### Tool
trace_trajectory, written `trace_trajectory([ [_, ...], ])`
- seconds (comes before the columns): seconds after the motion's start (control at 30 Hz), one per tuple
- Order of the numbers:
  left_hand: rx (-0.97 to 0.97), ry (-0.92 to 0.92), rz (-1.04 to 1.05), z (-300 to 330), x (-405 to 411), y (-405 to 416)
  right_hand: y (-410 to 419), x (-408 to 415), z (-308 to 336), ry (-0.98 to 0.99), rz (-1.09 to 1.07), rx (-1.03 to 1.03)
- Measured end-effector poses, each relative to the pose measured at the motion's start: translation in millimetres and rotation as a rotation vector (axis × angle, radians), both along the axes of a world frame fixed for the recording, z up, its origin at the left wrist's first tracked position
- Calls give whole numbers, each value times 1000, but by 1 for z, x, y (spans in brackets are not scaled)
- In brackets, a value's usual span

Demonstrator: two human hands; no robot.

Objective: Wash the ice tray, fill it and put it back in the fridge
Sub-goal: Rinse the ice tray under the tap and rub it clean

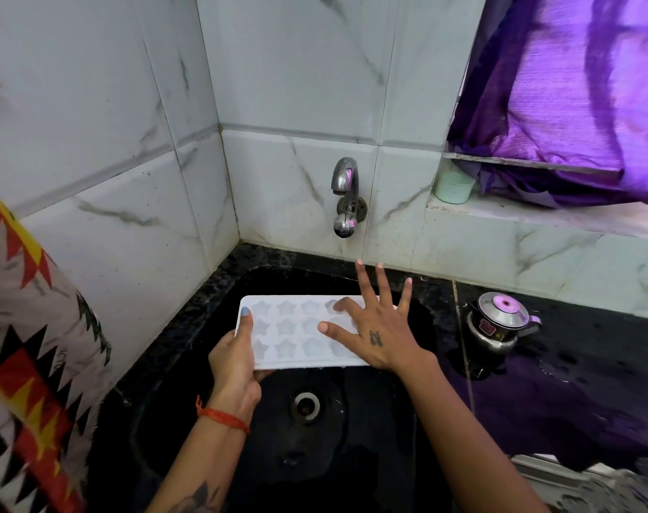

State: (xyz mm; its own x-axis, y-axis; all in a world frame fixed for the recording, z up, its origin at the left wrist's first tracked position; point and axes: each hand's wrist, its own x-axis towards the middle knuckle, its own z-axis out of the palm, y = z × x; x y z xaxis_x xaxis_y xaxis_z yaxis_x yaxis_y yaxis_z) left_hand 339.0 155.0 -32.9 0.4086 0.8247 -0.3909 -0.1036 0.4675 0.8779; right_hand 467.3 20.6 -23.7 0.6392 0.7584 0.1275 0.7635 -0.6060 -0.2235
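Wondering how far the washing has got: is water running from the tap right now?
No. No stream falls from the tap onto the ice tray held over the sink.

The left hand (235,368) is raised with its thumb stretched forward and flat, the fingers curled out of sight underneath in what looks like a pinching grip. A red thread band circles the left wrist, and a dark tattoo marks that forearm. The right hand (379,335) is spread wide, palm down, fingers straight and splayed, with a small tattoo on its back.
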Motion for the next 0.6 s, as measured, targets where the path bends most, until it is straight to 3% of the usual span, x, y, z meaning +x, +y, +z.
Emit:
trace_trajectory([
  [0.3,-8,13,16,2,1,0,3,-5,3,45,16,-74],
  [0.6,0,13,17,4,1,-3,-2,-3,-1,-32,-8,-65],
])
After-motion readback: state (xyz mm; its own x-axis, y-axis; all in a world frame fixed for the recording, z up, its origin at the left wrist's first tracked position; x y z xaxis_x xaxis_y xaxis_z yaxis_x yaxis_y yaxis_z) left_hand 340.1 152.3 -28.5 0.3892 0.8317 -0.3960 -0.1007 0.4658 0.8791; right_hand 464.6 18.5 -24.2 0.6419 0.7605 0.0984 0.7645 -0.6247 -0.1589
